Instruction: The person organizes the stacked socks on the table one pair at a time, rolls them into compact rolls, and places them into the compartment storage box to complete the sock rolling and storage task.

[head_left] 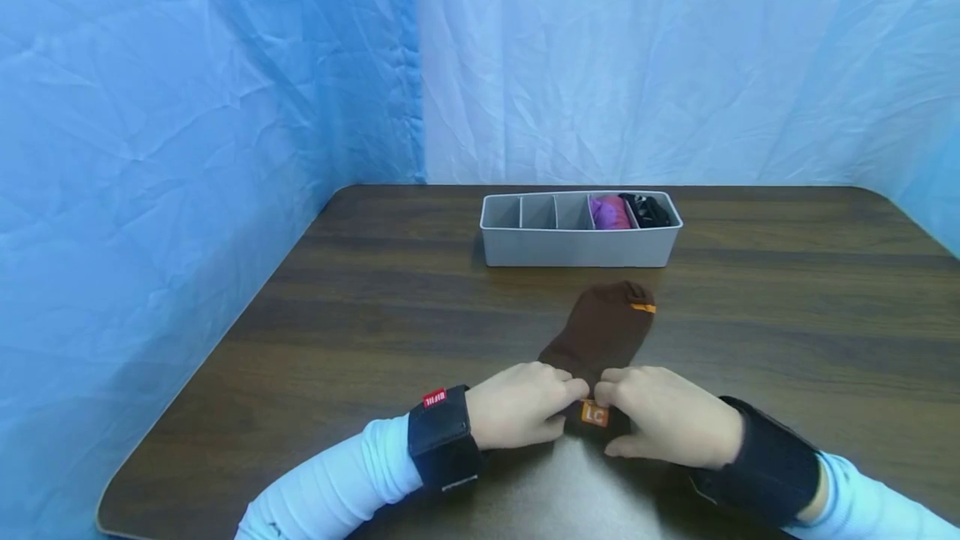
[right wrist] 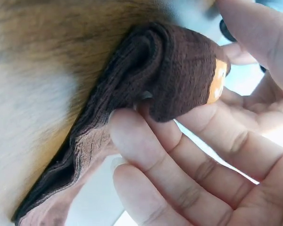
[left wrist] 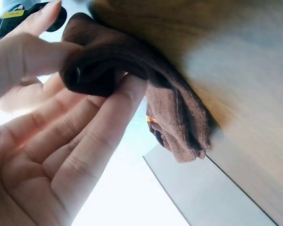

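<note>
A brown sock (head_left: 603, 327) lies lengthwise on the table, its far end marked by a small orange stripe (head_left: 643, 307). My left hand (head_left: 517, 407) pinches the near end from the left, with thumb and fingers around the fabric. From the right, my right hand (head_left: 671, 415) grips the same end. Between the hands shows an orange label (head_left: 595, 413) with letters. In the right wrist view the near end of the sock (right wrist: 186, 70) is folded over on itself and lifted a little. The left wrist view shows fingers inside the fold of the sock (left wrist: 174, 106).
Beyond the sock stands a grey divided box (head_left: 576, 248). Toward its right end sit a pink and purple bundle (head_left: 611, 212) and a black bundle (head_left: 649, 211); the compartments on the left hold nothing. Blue cloth (head_left: 225, 107) hangs behind and beside the wooden table (head_left: 337, 340).
</note>
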Tool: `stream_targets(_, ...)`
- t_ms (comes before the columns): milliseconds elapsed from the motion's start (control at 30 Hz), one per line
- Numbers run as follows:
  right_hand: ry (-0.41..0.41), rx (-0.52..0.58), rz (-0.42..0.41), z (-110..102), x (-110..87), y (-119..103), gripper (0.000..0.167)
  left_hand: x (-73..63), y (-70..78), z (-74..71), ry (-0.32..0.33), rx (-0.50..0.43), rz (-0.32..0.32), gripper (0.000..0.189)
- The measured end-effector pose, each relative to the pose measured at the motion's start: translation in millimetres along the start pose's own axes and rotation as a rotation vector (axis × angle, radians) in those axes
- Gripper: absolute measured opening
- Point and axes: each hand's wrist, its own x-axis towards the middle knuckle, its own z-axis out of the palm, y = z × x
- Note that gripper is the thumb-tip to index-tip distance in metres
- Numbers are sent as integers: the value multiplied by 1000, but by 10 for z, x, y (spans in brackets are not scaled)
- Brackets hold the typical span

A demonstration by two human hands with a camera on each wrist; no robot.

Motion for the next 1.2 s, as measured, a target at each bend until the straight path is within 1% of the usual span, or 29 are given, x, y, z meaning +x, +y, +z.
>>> stream_targets(133,31,-12,-19,5,4,9,19,-9,-14,-6,4,-83,-23,28)
stream_targets(233,29,17,-13,-12,5,21,19,-6,-18,-24,0,-129,-63,25)
stream_targets(433,19,101,30,-34,-4,9,28,6,-53,-76,-63,-332,-182,11)
stream_targets(500,18,97,30,-34,-7,2,30,8,-65,-88,-80,-384,-216,9)
stream_targets(600,8,78,21,-32,-3,-3,27,5,-75,-96,-102,-431,-247,8)
stream_targets(700,-3,84,9,-30,3,-4,19,-1,-85,-96,-118,-434,-263,8)
stream_targets(767,-8,91,2,-27,9,-4,14,-6,-92,-97,-113,-409,-269,8)
stream_targets(867,-17,95,5,-20,20,3,12,-15,-106,-88,-82,-343,-273,7)
stream_targets(933,-16,89,14,-11,33,15,12,-18,-114,-75,-39,-292,-259,7)
stream_targets(1000,-13,82,28,-3,45,28,12,-19,-122,-56,5,-251,-228,8)
stream_targets(1067,6,63,33,9,46,42,12,-9,-128,-39,38,-221,-173,10)
stream_targets(1133,42,23,26,16,39,50,10,-2,-126,-32,54,-183,-113,12)
stream_targets(1200,67,-1,23,23,34,55,10,3,-122,-32,53,-143,-64,12)
